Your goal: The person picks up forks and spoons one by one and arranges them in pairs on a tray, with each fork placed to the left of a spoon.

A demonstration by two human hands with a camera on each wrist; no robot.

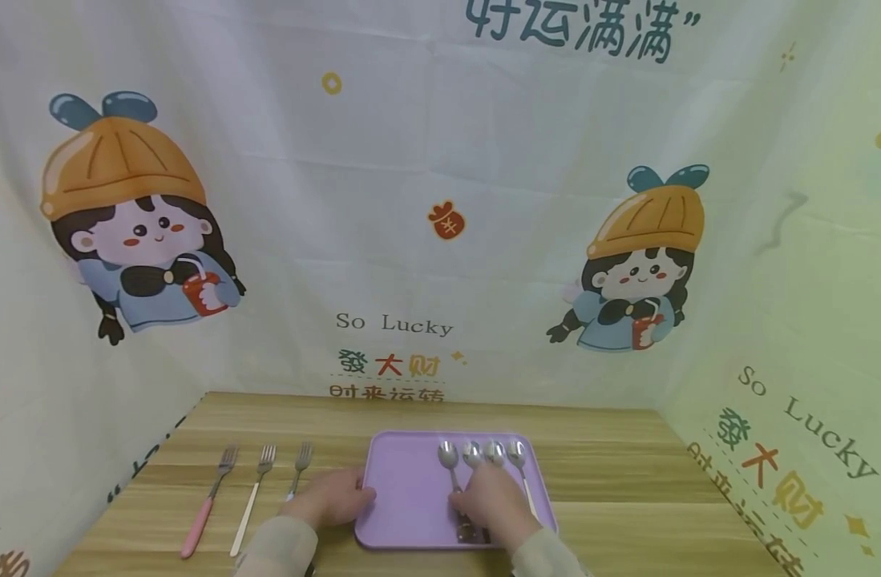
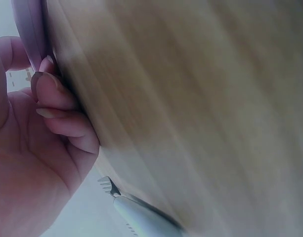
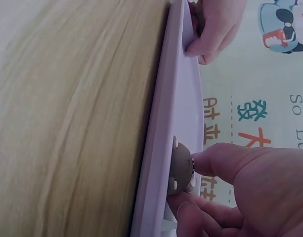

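A lilac tray (image 1: pixel 404 497) lies on the wooden table. My left hand (image 1: pixel 335 495) grips its left rim, thumb on top and fingers at the edge; the left wrist view shows this hand (image 2: pixel 37 123) close to the tabletop. Several metal spoons lie side by side on the tray's right half, bowls away from me. Over their handles is my right hand (image 1: pixel 494 501), thumb and fingers pinching the leftmost spoon (image 1: pixel 448 455). In the right wrist view, this spoon's brown, rounded handle end (image 3: pixel 181 168) shows between thumb and fingers. The hand partly hides the middle spoons.
Left of the tray lie a fork with a pink handle (image 1: pixel 198 527), one with a white handle (image 1: pixel 246 518) and a third fork (image 1: pixel 303 457), partly behind the left hand. A printed cloth (image 1: pixel 382 240) hangs behind the table and along both sides.
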